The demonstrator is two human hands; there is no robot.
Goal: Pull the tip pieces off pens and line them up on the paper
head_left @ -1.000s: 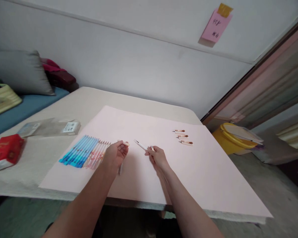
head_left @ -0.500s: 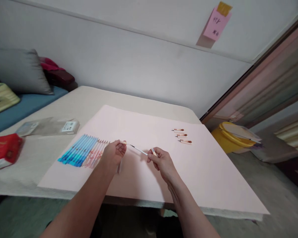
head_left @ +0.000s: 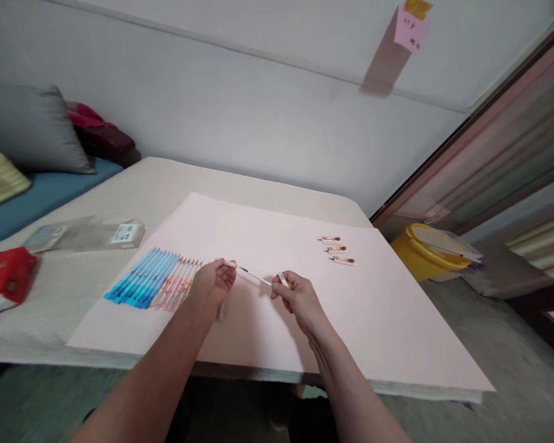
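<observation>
My left hand (head_left: 215, 283) pinches a small cream pen part (head_left: 229, 264) between thumb and fingertips. My right hand (head_left: 295, 295) grips a thin white pen refill (head_left: 257, 277), whose dark end points at the cream part, close to it. A cream piece with a label (head_left: 283, 280) also sits in the right hand's fingers. Left of my left hand, blue pens (head_left: 143, 277) and pink pens (head_left: 178, 283) lie side by side in a row. Behind my left wrist a pale stick-like piece (head_left: 221, 309) partly shows.
Three short cream pieces with brown ends (head_left: 336, 249) lie at right on the pink sheet (head_left: 388, 320). A clear plastic bag (head_left: 87, 235) and a red packet (head_left: 9, 277) are at left. The wall (head_left: 240, 117) rises behind; a yellow bucket (head_left: 415, 252) stands at right.
The view has shifted slightly. Both hands keep nearly the same pose, with the refill still held near the cream pen part.
</observation>
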